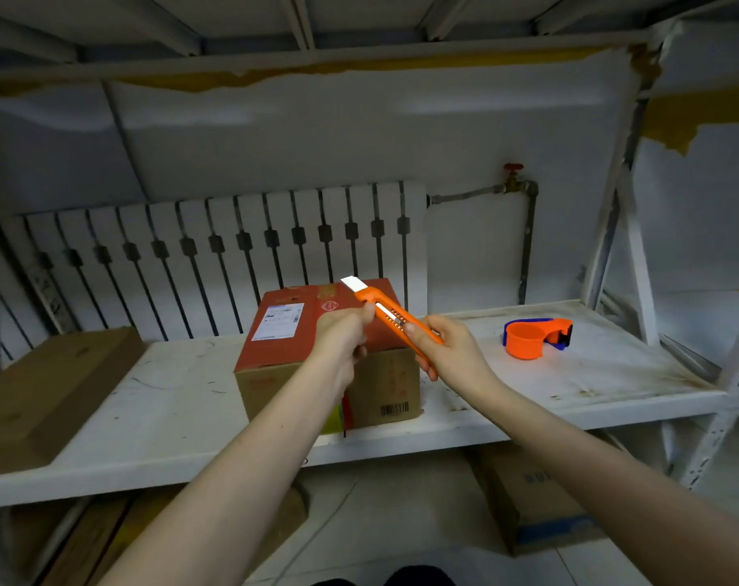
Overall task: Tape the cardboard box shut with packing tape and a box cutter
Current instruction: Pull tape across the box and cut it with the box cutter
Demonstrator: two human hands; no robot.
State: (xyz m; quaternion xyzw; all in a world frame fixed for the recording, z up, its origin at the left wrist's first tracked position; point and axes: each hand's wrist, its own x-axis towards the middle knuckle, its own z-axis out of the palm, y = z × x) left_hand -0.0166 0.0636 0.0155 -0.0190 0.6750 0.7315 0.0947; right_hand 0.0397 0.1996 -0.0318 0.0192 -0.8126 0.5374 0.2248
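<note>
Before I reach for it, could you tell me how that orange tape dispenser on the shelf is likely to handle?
The tape dispenser looks like moulded plastic, so probably stiff and fairly light. It rests on its flat side on the white shelf, so it seems unlikely to roll. Pushed, it would probably slide.

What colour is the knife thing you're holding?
Bright orange, with a silver blade sticking out: the box cutter, seen in the head view, the only one.

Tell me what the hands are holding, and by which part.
Both hold the orange box cutter: right hand grips the rear of its handle, left hand pinches the body near the extended blade.
</note>
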